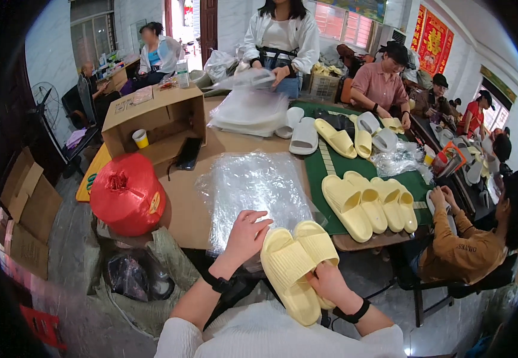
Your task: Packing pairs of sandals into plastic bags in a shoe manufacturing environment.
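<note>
My right hand (330, 283) grips a pair of pale yellow slippers with ribbed straps, its fingers tucked under the strap of the right one. The left slipper (287, 267) of the pair lies against the other (317, 243), soles tilted toward my body. My left hand (246, 236), with a dark wristband, stretches its fingers beside the upper left edge of the pair, over the clear plastic bags (259, 188) stacked on the table. Whether its fingertips touch the slipper or the bags I cannot make out.
A red twine roll (126, 194), an open cardboard box (151, 119) and a phone (188, 153) lie left. Several yellow slippers (347, 207) and grey slippers (304, 136) sit on the green mat (326, 170). Across the table a person (281, 45) handles plastic bags; a seated person (471, 253) works right.
</note>
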The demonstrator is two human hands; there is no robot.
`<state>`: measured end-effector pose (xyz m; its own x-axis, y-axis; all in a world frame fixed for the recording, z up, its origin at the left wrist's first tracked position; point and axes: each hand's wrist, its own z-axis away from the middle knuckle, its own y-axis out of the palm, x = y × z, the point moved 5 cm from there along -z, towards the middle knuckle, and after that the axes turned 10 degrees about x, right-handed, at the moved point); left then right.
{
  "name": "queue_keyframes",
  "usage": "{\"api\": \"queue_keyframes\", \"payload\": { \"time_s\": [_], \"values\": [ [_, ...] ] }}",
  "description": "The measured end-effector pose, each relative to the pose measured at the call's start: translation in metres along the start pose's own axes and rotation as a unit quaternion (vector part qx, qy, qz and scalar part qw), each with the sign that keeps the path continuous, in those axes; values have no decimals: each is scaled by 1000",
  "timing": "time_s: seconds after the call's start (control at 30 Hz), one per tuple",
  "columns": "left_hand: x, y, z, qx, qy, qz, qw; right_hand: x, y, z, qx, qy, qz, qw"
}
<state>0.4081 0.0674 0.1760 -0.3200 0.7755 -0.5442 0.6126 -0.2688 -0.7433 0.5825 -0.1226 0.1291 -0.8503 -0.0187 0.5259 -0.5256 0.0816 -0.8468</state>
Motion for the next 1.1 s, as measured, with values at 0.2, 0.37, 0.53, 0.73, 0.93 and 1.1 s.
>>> {"api": "queue_keyframes", "payload": {
  "time_s": [0.2, 0.37, 0.53, 0.73, 0.93, 1.1],
  "values": [
    [-11, 3, 4, 31, 38, 32, 998, 19, -8, -10, 44, -24, 82, 995],
    [-43, 9, 4, 80, 106, 59, 989, 23, -3, -37, 43, 14, 19, 999],
    [-54, 12, 8, 73, 148, 28, 986, 0, 25, -90, -40, -15, 46, 998],
    [-61, -2, 13, 89, 146, 79, 982, 16, 35, -166, -47, 47, -26, 997],
    [-58, -16, 21, 86, 132, 64, 985, -8, 49, -221, -260, -52, -82, 961],
    [-20, -19, 34, 47, 63, 22, 997, 15, 47, -228, -122, 57, -3, 991]
  ]
}}
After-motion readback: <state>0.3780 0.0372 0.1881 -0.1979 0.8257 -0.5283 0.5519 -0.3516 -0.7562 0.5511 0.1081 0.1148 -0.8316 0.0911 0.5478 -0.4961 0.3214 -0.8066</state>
